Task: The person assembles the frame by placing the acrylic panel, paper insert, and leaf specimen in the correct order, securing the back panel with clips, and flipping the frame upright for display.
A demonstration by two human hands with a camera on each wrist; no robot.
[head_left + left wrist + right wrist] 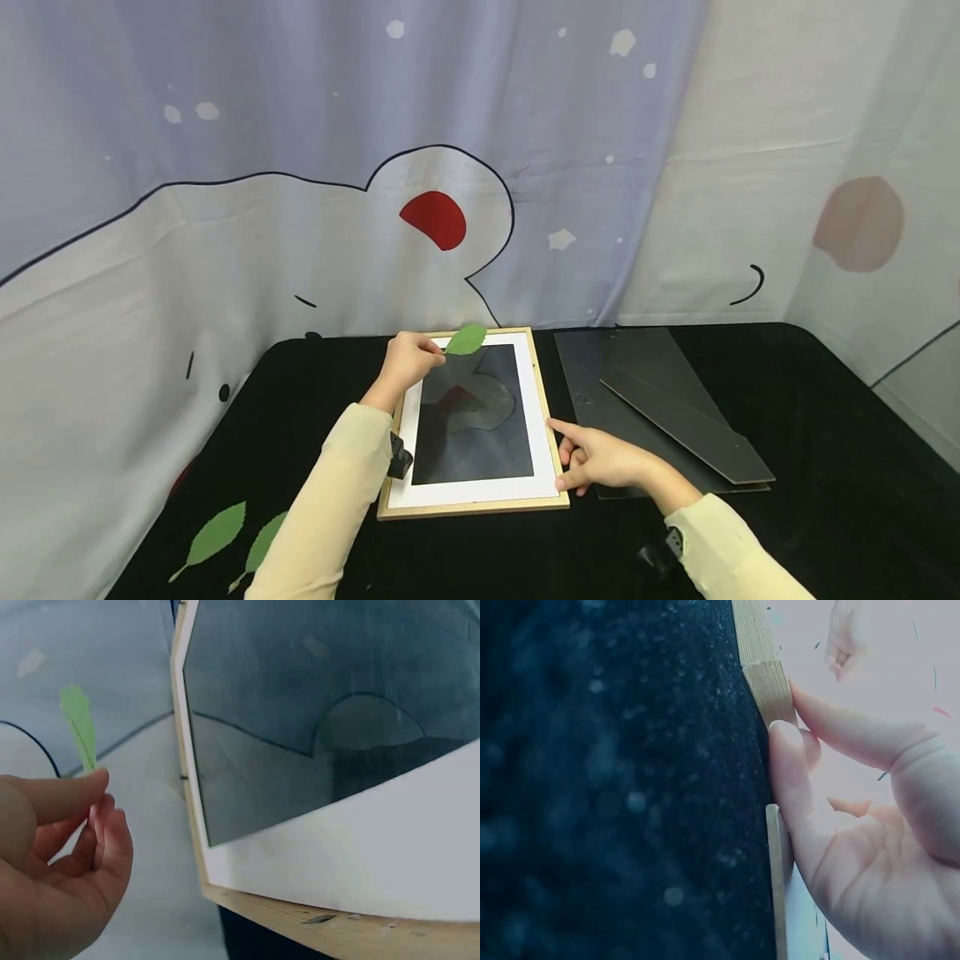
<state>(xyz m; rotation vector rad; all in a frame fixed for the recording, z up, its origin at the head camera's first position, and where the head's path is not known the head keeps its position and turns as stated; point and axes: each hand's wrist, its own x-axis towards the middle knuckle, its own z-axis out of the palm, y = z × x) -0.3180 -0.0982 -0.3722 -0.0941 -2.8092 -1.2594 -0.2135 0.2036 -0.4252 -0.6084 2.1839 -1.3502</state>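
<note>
Cream sleeves come in from the near side, a small dark device strapped at each wrist, over a black-covered table with rounded far corners. Two green paper-like leaves lie at the near left of the black surface, one partly hidden by the left sleeve. Toward the middle sits a light wooden picture frame with a white mat inside; its dark glassy pane mirrors the curtain's outline and red patch. Whether the frame lies fully flat I cannot tell. The left hand is above the frame's far left corner, thumb and finger closed on the stem of another green leaf, which shows over the far edge. The right hand grips the frame's right edge at the near corner, its thumb at the corner, index finger stretched farther along the edge and the other fingers curled. Just right of the frame lie dark grey boards: a broad one, with a narrower strip slanting over it. Beyond the table hangs a printed curtain, lavender with pale specks, then white cloud shapes outlined in black; a faded reddish blotch shows at far right.
</note>
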